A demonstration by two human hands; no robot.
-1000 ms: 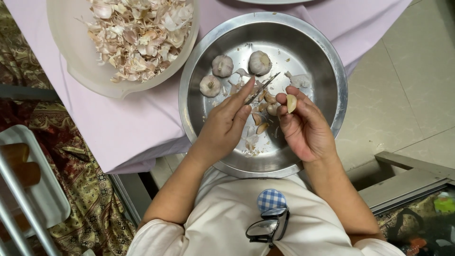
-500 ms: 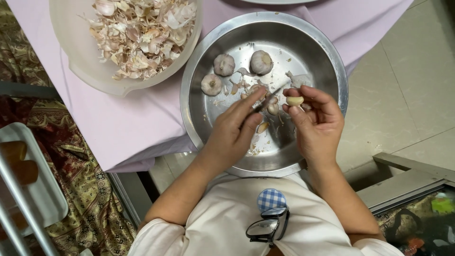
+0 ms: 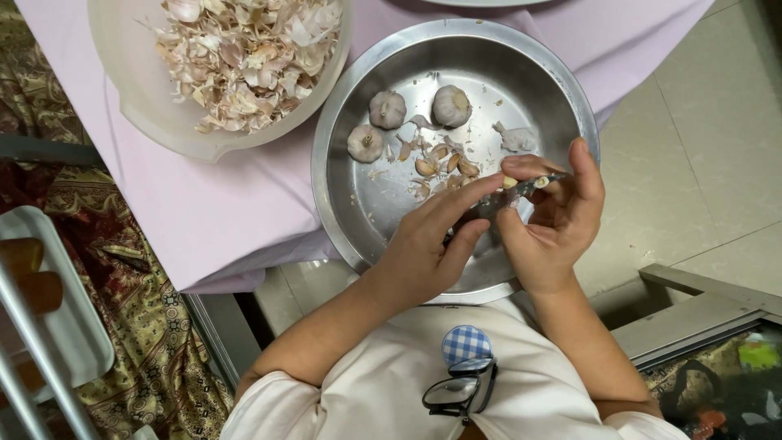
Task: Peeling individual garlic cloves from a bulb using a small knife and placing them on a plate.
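Note:
My left hand grips a small knife whose blade points right. Its tip rests against a pale garlic clove pinched in the fingers of my right hand. Both hands hover over the near right part of a round steel bowl. Three whole garlic bulbs lie at the bowl's far side. A few loose cloves and bits of skin are scattered just beyond my fingers.
A cream plastic bowl heaped with garlic peels stands far left on the pink tablecloth. Glasses hang from my shirt. A white tray sits low left, and the tiled floor is at right.
Both hands have drifted a little right and nearer to me over the bowl. The clove has turned in my right fingers and the knife blade now lies against it.

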